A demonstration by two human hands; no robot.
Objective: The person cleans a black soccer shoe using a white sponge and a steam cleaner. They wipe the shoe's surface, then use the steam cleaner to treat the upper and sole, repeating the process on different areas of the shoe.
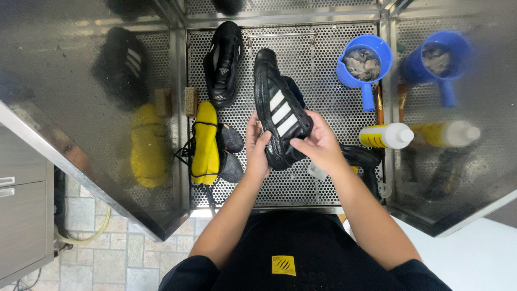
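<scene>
I hold a black sports shoe with three white stripes (277,108) over a perforated metal work surface (323,70). My left hand (257,146) grips its heel end from the left. My right hand (320,143) grips the same end from the right, fingers curled on the side of the shoe. The toe points away from me. A second black shoe (223,62) lies on the perforated surface to the upper left, apart from both hands.
A yellow insole with black laces and grey insoles (207,140) lies left of my hands. A small brush (190,101), a blue scoop cup holding a rag (363,62), a yellow bottle with white cap (386,136) and a black tool (366,161) sit around. Shiny metal walls enclose the booth.
</scene>
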